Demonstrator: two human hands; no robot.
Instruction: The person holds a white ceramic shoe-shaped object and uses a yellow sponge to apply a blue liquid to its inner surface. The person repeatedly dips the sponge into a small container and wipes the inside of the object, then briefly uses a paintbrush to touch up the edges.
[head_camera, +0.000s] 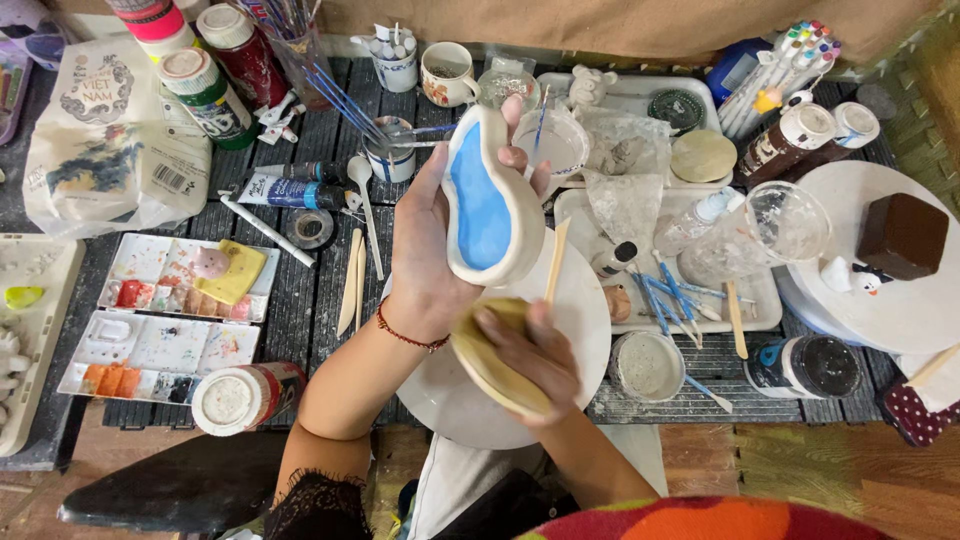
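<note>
Blue-glazed dish (488, 205) (upright) in left hand (425, 250)

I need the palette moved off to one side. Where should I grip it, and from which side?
Take the paint palette by its near long rim, coming from the table edge by the paint jar. It lies flat, the rim is bare, and the wells hold wet paint.
</note>
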